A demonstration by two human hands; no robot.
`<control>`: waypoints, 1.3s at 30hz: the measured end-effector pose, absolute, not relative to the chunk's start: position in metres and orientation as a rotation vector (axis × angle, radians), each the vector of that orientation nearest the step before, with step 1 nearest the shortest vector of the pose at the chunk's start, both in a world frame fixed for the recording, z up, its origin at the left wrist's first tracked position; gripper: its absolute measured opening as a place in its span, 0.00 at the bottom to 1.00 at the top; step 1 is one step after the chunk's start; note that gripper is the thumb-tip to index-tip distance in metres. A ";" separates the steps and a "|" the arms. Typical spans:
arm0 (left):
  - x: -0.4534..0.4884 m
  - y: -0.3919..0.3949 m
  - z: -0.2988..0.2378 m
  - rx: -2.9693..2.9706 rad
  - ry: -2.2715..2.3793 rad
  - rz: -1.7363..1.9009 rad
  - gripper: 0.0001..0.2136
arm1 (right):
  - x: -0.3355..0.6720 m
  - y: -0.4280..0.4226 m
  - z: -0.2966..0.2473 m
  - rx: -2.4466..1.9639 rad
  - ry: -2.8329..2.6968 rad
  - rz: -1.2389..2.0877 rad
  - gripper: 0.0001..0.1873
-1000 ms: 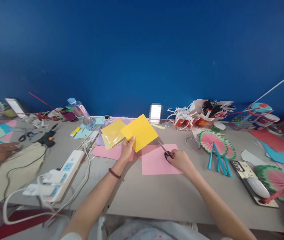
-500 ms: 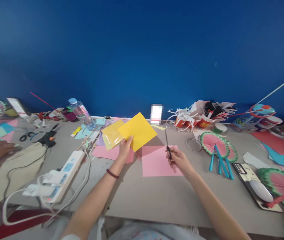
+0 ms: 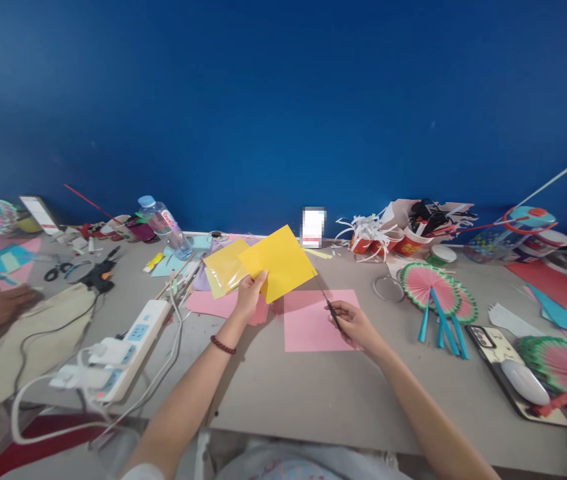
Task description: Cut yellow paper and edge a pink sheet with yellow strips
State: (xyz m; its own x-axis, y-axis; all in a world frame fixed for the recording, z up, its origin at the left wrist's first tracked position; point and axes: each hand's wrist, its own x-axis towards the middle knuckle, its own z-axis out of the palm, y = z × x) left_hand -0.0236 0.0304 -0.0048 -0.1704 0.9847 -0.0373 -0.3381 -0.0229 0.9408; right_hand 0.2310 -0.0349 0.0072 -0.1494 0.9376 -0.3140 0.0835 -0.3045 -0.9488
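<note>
Grey tabletop open toward near edge; left hand pinches yellow paper, right hand grips scissors.

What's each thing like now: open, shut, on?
Yellow paper: held up in left hand
Scissors: in right hand, open or shut unclear
Pink sheet: lying flat
Water bottle: capped
Power strip: plugs in, red light on
Middle phone: screen lit
Pink-green fans: spread open

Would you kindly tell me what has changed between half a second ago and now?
The black-handled metal scissors in the right hand have swung left, their tip now near the right corner of the rectangular yellow paper sheet. The left hand still holds that sheet.
</note>
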 end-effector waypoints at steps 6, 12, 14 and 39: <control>-0.019 0.027 0.000 0.845 1.067 1.463 0.20 | 0.235 -0.032 0.002 -1.401 -1.168 1.600 0.26; -0.018 0.028 -0.003 0.882 1.071 1.453 0.20 | 0.240 -0.030 -0.005 -1.357 -1.140 1.636 0.24; -0.019 0.028 -0.004 0.899 1.063 1.447 0.20 | 0.240 -0.030 -0.004 -1.375 -1.143 1.637 0.24; -0.018 0.025 0.000 0.919 1.040 1.409 0.20 | 0.242 -0.027 -0.012 -1.418 -1.151 1.615 0.25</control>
